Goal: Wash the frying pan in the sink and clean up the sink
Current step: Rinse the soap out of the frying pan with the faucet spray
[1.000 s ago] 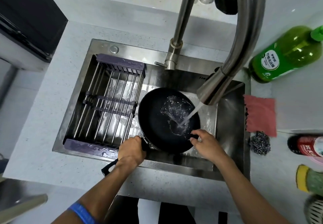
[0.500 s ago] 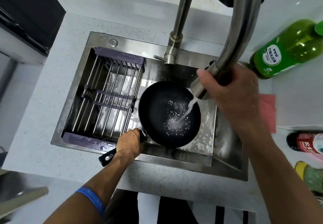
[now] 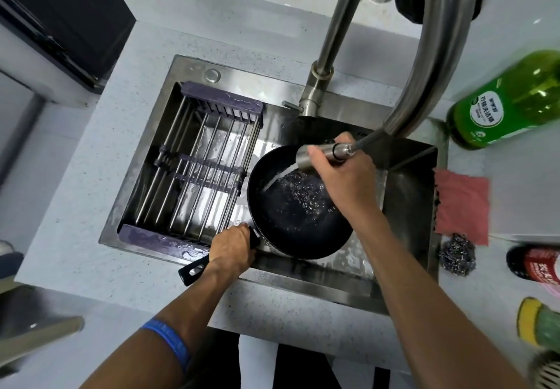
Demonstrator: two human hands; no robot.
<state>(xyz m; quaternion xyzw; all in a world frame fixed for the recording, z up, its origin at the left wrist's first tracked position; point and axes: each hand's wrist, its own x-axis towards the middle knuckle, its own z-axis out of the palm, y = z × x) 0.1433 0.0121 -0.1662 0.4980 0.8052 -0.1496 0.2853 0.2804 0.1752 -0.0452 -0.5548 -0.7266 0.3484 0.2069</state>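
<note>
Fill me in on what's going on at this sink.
A person is rinsing a black pan in the sink. The left hand grips the pan's handle; the right hand holds the pulled-out sprayer, aiming water into the pan. A drying rack spans the sink's left side.

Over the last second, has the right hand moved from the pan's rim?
Yes. The right hand left the frying pan rim, rose toward the faucet neck, and now grips the pulled-out spray head above the pan.

The frying pan (image 3: 298, 222) sat in the sink (image 3: 406, 200), right of the drying rack (image 3: 200, 170). A cloth (image 3: 462, 203) and scouring ball (image 3: 457, 255) lay on the counter (image 3: 91, 176) right of the sink.
</note>
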